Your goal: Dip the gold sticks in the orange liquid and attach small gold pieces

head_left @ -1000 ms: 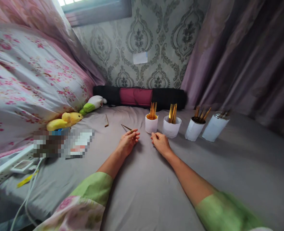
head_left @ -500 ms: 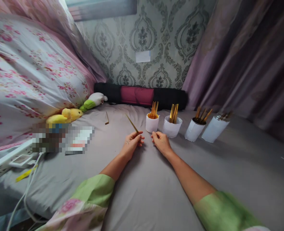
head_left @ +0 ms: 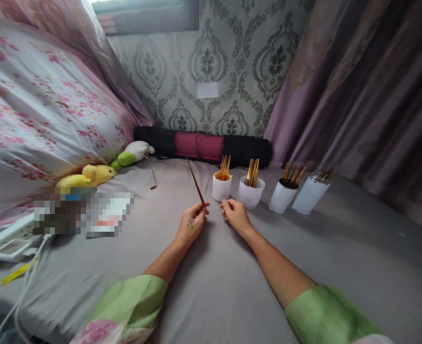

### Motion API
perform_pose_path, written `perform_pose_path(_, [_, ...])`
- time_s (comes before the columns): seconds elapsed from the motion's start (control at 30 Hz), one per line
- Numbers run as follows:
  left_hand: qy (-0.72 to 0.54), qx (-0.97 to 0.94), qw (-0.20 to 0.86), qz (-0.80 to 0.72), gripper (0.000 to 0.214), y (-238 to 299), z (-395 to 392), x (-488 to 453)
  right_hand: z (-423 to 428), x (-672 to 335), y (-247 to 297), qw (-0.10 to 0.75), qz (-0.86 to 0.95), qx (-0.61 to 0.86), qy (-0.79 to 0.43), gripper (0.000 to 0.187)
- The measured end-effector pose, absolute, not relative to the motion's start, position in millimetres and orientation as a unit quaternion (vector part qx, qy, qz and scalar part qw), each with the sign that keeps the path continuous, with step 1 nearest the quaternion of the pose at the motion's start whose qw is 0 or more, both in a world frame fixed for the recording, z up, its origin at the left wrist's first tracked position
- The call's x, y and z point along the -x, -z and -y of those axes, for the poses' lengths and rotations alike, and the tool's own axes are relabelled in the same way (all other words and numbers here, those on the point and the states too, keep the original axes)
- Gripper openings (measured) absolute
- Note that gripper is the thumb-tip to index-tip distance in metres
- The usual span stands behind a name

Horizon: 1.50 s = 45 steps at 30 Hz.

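Head view, slim straight brown stick point(head_left: 195, 181), left fingers point(head_left: 198, 207) pinching it, right fingers point(head_left: 227, 206) bunched

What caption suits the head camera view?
Left hand holding a thin stick, right hand near four white containers of sticks.

Two hands show: one left hand point(head_left: 192, 224) and one right hand point(head_left: 237, 216). There is one held stick point(head_left: 196, 184), one L-shaped piece point(head_left: 154, 183), and four white containers point(head_left: 221, 188), all four with sticks point(head_left: 225, 166) too crowded to count. I also count one dark roll point(head_left: 198, 146), at least two soft toys point(head_left: 134, 154), one power strip point(head_left: 20, 231), one yellow strip point(head_left: 18, 274) and one wall paper slip point(head_left: 207, 90).
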<state>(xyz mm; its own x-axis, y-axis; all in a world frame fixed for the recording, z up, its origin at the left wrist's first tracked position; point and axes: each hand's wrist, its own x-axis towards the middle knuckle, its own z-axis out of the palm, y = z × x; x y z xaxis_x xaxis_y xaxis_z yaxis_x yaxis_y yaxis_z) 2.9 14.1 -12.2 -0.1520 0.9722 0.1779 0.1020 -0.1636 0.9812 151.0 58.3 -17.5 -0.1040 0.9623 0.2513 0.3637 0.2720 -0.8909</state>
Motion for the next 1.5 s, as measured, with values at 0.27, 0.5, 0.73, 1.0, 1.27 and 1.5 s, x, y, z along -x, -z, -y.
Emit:
perform_pose_path(0.27, [-0.534, -0.578, 0.310, -0.534, 0.025, 12, -9, -4, -55, -151, 14, 0.454, 0.640, 0.491, -0.378, 0.042])
perform_pose_path(0.5, [-0.526, -0.606, 0.278, -0.528, 0.022, 8, -5, -2, -53, -149, 10, 0.466, 0.629, 0.476, -0.401, 0.042])
perform_pose_path(0.73, [-0.516, -0.631, 0.250, -0.523, 0.020, 9, -3, -1, -52, -149, 8, 0.481, 0.622, 0.449, -0.424, 0.041])
perform_pose_path(1.0, [-0.371, -0.736, 0.066, -0.562, 0.029, 8, 0, 3, -49, -147, 5, 0.494, 0.600, 0.427, -0.461, 0.037])
perform_pose_path(1.27, [-0.273, -0.755, -0.038, -0.595, 0.030, 5, 4, 5, -47, -146, 3, 0.494, 0.592, 0.398, -0.498, 0.032])
perform_pose_path(1.5, [-0.207, -0.768, -0.075, -0.601, 0.032, -3, 8, 5, -45, -145, 0, 0.491, 0.589, 0.383, -0.515, 0.023])
